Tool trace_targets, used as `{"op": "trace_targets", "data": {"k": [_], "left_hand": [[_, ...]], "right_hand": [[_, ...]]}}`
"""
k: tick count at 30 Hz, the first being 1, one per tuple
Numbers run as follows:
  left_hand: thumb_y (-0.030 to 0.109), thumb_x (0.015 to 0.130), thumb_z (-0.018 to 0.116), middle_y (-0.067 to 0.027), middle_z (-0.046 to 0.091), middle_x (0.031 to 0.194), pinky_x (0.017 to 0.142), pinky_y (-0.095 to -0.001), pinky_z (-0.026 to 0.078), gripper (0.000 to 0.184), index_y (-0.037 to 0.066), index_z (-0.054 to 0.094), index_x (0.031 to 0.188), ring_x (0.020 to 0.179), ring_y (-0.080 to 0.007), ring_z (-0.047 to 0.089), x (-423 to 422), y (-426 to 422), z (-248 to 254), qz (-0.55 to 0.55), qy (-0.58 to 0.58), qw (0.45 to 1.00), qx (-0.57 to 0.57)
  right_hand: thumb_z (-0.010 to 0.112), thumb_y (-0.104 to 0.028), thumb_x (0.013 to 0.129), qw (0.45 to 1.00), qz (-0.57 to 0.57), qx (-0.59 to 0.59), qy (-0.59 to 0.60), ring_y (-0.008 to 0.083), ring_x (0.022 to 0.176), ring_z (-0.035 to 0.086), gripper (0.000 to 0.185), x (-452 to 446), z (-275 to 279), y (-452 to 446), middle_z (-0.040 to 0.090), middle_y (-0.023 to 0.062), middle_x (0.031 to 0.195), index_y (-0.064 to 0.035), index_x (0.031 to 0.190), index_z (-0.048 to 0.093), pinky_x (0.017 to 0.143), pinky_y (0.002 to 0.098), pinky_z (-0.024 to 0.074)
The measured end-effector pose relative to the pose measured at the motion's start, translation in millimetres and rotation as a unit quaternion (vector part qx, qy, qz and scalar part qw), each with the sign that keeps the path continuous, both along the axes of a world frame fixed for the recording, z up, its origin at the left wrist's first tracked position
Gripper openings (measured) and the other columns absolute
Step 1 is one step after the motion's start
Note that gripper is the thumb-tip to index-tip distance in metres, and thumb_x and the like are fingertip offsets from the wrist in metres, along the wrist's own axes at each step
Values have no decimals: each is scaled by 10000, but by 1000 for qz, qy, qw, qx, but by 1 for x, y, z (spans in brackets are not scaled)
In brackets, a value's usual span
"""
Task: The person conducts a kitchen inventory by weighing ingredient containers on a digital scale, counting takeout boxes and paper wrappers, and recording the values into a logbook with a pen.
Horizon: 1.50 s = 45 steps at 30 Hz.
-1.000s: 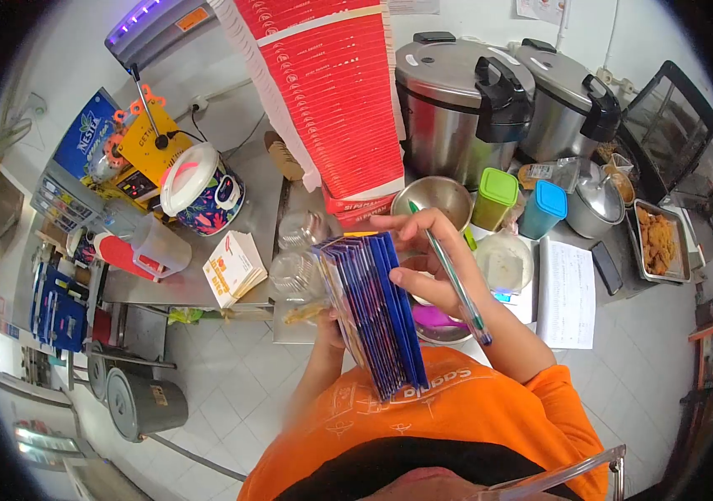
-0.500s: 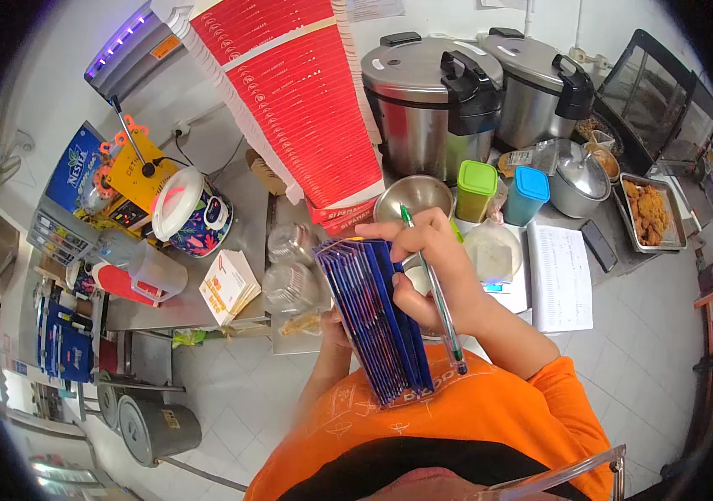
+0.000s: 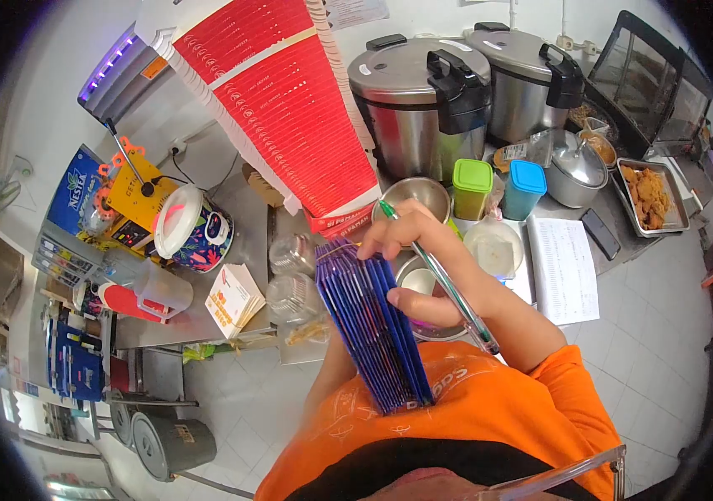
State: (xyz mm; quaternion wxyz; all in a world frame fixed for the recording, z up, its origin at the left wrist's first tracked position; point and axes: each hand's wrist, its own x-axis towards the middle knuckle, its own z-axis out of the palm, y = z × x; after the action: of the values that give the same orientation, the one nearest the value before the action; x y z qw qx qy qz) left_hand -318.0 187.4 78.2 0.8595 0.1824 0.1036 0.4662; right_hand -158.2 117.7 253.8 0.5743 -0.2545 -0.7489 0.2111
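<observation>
A thick stack of thin blue packets (image 3: pixel 365 326) is held upright in front of the orange shirt (image 3: pixel 490 401). A yellowish band shows at its upper edge. My left hand (image 3: pixel 336 355) supports the stack from behind; its fingers are mostly hidden. My right hand (image 3: pixel 423 259) holds a clear pen (image 3: pixel 448 288) with a green end, slanting across the fingers. Its fingertips rest on the top edge of the stack, and the thumb points at the right side. Behind this hand, a metal bowl (image 3: pixel 432 332) is partly covered.
Tall stacked red boxes (image 3: pixel 281 100), two large steel cookers (image 3: pixel 423 108), a green-lidded container (image 3: pixel 472 188) and a blue-lidded one (image 3: pixel 525 190) stand behind. Right are an open notebook (image 3: pixel 565 267), a phone (image 3: pixel 600 234) and a tray of fried food (image 3: pixel 653 196). Left are cards (image 3: pixel 235 301) and a floral pot (image 3: pixel 198 230).
The right thumb and fingers have spread a little, and the right hand has shifted slightly right with the pen. The stack stays held upright. The whole view has shifted slightly.
</observation>
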Motion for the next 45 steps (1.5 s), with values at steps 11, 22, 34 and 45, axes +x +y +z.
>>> {"op": "trace_targets", "data": {"k": [11,22,34,45], "left_hand": [[223,708,545,-135,609,1122,893,-410,494,601,-10,459,1256,983,-295,613,6,9,5,18,3,1000,11],[224,711,549,-135,607,1128,900,-411,490,605,-11,454,1260,992,-296,611,15,13,6,33,2,999,12],[226,715,552,-135,604,1134,907,-412,487,609,-11,448,1265,1001,-297,608,14,14,4,39,11,999,15],[228,718,556,-136,602,1139,914,-413,484,612,-12,443,1270,1010,-298,606,1,8,2,38,21,999,19]], "right_hand": [[601,-45,670,990,134,-24,44,274,1074,527,356,-3,-5,13,583,130,1121,-86,962,402,959,396,374],[653,-175,761,977,194,-35,83,295,1052,535,375,-5,-13,24,609,183,1047,-127,951,334,1022,467,296],[556,43,650,974,211,-35,79,242,1024,546,416,-2,-13,24,589,137,1110,-108,972,340,917,361,412],[495,76,647,959,245,-103,102,231,1058,549,408,-8,-9,14,546,167,1159,-90,980,327,896,338,446]]}}
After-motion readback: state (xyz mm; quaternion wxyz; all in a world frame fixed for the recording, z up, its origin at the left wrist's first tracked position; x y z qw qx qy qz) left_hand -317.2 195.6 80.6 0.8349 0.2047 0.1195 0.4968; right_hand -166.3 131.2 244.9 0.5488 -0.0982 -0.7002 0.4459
